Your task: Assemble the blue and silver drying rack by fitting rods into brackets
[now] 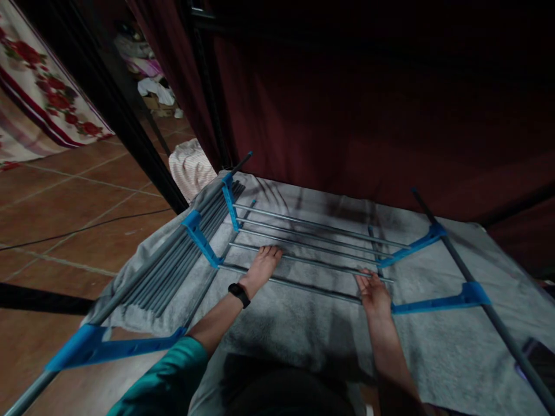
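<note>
A partly assembled rack of grey metal tubes and blue plastic brackets lies in front of me. My left hand (267, 261), with a black band on its wrist, has its fingers curled over a loose thin grey tube (318, 264) near its middle. Toward the tube's right end, my right hand (373, 292) pinches it between thumb and fingers. This tube lies over the gap between the left bracket (202, 240) and the right bracket (442, 301). Other crosswise tubes (316, 225) run behind it, between the far left bracket (230, 202) and the far right bracket (414, 245).
Several loose grey tubes (186, 260) lie bundled at the left on the grey blanket (295, 329). Long poles flank the rack, with another bracket (113, 349) at near left. Dark bed-frame posts (113, 110) and a maroon curtain (347, 133) stand around. A dark object (537, 361) lies at right.
</note>
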The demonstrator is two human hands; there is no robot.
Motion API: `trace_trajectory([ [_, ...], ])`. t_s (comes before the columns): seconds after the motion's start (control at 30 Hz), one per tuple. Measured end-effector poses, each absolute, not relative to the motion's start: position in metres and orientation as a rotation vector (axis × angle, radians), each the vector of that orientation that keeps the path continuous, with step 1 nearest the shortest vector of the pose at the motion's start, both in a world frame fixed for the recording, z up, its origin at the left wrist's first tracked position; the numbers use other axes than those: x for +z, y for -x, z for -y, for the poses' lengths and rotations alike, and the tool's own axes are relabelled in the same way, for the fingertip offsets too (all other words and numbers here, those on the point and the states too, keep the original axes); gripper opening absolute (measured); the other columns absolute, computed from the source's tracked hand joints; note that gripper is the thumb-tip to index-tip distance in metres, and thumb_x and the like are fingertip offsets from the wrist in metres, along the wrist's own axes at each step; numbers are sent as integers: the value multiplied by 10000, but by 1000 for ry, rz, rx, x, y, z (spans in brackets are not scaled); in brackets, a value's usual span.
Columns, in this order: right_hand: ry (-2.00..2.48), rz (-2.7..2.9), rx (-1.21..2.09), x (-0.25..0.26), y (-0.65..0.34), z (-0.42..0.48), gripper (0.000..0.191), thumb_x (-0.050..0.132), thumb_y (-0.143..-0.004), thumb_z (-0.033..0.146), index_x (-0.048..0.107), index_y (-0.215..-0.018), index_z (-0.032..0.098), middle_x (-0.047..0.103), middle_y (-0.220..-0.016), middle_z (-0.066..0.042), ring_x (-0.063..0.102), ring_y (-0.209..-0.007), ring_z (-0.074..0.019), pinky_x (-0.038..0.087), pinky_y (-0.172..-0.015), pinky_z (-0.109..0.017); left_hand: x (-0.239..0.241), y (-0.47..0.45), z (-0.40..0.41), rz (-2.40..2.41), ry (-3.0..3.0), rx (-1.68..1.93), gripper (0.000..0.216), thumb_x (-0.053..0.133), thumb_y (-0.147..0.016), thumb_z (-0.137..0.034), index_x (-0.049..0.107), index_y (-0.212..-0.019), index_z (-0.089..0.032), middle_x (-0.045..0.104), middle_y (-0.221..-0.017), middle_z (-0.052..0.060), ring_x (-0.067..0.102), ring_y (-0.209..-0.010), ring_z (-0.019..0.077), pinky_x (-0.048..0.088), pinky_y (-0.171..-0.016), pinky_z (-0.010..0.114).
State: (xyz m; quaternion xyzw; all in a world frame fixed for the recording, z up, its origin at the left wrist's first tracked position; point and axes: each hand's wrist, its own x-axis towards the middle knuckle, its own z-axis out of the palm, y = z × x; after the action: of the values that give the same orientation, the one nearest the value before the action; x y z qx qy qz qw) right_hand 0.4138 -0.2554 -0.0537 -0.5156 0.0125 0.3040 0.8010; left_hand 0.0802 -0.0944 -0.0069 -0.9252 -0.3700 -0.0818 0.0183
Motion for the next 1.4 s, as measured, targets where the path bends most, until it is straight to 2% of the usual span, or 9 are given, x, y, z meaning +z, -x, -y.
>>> trace_trajectory([
  [0.23, 1030, 63, 651, -45, -403, 257, 122, 737, -856, 299, 636, -881, 236, 744, -880, 13, 739, -863, -156, 607, -929, -406, -19, -67, 86, 1072, 2905, -467, 456, 382, -927, -9, 648, -1265, -161, 706, -1182, 139, 630, -1119, 274, 462, -1027, 440],
  [0.43, 994, -28, 655, -36, -403, 252, 173, 652, -937, 394, 617, -868, 239, 727, -831, 2, 728, -807, -153, 611, -892, -368, -22, -66, 80, 1018, 2943, -562, 301, 398, -1005, -194, 674, -1124, -171, 728, -1038, 136, 672, -978, 294, 506, -913, 442],
  [0.6, 960, 21, 641, -33, -400, 253, 220, 617, -960, 464, 610, -892, 255, 728, -856, -2, 728, -845, -159, 608, -902, -361, -16, -66, 81, 1009, 2956, -558, 320, 395, -962, -162, 686, -1089, -202, 732, -1023, 119, 672, -979, 293, 504, -914, 444],
  [1.0, 966, -44, 611, -31, -399, 250, 268, 616, -959, 501, 576, -864, 254, 697, -801, 14, 699, -776, -157, 607, -844, -366, -30, -63, 72, 938, 3012, -566, 437, 362, -938, -104, 679, -1229, -178, 727, -1093, 132, 667, -1037, 292, 501, -941, 437],
  [1.4, 968, 0, 631, -32, -400, 254, 273, 621, -963, 499, 577, -852, 254, 695, -778, 23, 689, -743, -152, 614, -829, -363, -33, -63, 68, 876, 2990, -586, 413, 376, -939, -108, 673, -1214, -195, 727, -1054, 116, 667, -1006, 274, 497, -925, 410],
])
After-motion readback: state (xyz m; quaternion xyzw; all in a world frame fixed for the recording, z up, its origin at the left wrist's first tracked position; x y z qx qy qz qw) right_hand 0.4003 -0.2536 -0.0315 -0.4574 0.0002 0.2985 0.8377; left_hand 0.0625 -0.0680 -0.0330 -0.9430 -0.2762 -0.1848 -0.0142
